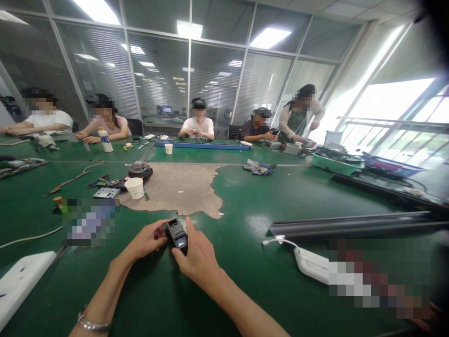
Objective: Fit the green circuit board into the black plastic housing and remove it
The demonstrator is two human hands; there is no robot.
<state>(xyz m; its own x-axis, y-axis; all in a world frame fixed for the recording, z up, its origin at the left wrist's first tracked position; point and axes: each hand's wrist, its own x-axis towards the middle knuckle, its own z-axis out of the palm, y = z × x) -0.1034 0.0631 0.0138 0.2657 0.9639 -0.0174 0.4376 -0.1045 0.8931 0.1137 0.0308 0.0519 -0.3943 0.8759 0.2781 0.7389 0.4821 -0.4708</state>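
A small black box-shaped device (177,234) with a little lit screen and a row of small buttons is tilted over the green table in front of me. My right hand (198,252) grips it from the right, thumb at the near end and index finger along the far side. At its left edge, my left hand (151,238) has its fingers curled, with the tips against the casing. A bracelet circles my left wrist. Beyond the hands lies a brown mat (175,187) with a ragged edge.
A paper cup (135,188) stands among electronic parts at the left. White power strips (310,264) lie right and left. A long black metal profile (351,224) crosses the right side, near a green basket (336,164) of cables. Several people sit or stand across the table.
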